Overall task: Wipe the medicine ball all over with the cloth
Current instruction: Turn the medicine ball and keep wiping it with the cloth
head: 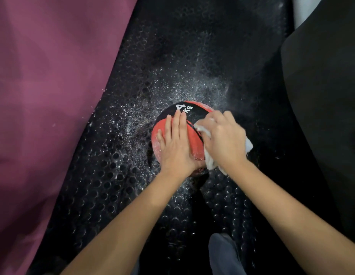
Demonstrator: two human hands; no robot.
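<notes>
On your far left a maroon fabric surface (43, 96) borders the black studded rubber mat (113, 175), which is speckled with white powder around the medicine ball (192, 139). The red and black ball, marked 4 KG, sits on the mat in the middle of the view. Your left hand (175, 143) lies flat on the ball's top, fingers straight and together, holding nothing. Just to its right, your right hand (225, 139) curls around the white cloth (210, 161) and presses it against the ball's right side. A dark surface (321, 96) fills the far right.
</notes>
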